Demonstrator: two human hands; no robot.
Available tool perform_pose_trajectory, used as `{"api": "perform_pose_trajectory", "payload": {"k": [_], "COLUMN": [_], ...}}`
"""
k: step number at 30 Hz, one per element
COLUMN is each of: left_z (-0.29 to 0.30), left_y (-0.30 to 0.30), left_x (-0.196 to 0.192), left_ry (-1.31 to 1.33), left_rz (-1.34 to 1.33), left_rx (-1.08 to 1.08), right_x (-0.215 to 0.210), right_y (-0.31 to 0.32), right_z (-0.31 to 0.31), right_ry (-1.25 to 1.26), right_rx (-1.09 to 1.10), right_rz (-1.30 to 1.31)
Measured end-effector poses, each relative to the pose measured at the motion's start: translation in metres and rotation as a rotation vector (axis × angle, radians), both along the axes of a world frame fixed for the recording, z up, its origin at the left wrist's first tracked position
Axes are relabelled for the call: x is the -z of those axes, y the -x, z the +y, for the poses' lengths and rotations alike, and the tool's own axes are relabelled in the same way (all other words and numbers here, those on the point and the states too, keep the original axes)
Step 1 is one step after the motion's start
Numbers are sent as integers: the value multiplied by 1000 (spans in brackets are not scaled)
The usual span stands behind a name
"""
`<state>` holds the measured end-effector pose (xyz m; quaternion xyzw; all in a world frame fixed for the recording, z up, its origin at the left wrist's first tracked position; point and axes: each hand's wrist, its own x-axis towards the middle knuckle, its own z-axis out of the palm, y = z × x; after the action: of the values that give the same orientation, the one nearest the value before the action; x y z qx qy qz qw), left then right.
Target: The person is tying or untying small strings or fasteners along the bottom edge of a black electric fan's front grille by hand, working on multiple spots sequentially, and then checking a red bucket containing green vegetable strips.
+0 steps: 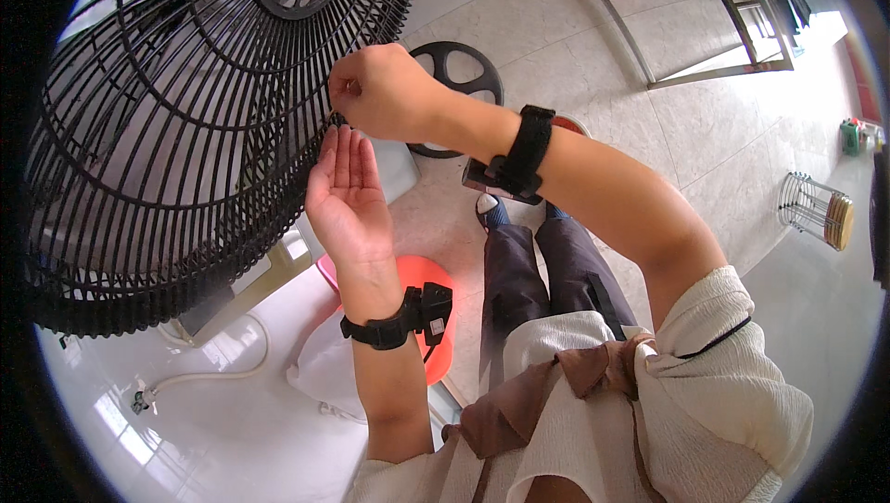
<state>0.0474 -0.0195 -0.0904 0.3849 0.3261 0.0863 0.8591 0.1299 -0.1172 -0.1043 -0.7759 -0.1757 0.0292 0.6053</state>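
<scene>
A large black fan with a wire grille and a round centre cap fills the upper left. My right hand is curled closed against the lower right rim of the grille. What its fingers hold, if anything, is hidden; a small dark piece shows just below them at the rim. Beneath it, my left hand is turned palm up with the fingers stretched out and close together. Its fingertips come up to the grille's edge, and the palm is bare.
A black round base with spokes rests on the tiled floor behind my right wrist. Below my left forearm are a red-orange basin and a white bag. A pale hose runs along the left. A metal frame stands at the far right, a wire rack nearer.
</scene>
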Motion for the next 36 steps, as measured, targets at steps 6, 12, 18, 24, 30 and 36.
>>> {"api": "perform_pose_trajectory", "payload": {"k": [6,12,18,24,30,36], "left_z": [2,1,-3,-6,3,-1], "left_y": [0,-1,-3,-6,-10,-12], "left_x": [4,3,2,0,8,7], "left_ry": [-24,-5,11,50,140,244], "left_rz": [0,-2,-2,48,28,5], "left_rx": [-18,-21,4,-13,12,-4], "right_x": [4,8,10,10,10,19], "right_y": [19,25,16,9,9,9], "right_z": [7,0,1,8,5,-10], "right_ry": [110,1,40,197,59,-139], "right_rx": [137,199,171,122,110,54], "right_rz": [-334,-388,-460,-590,-304,51]}}
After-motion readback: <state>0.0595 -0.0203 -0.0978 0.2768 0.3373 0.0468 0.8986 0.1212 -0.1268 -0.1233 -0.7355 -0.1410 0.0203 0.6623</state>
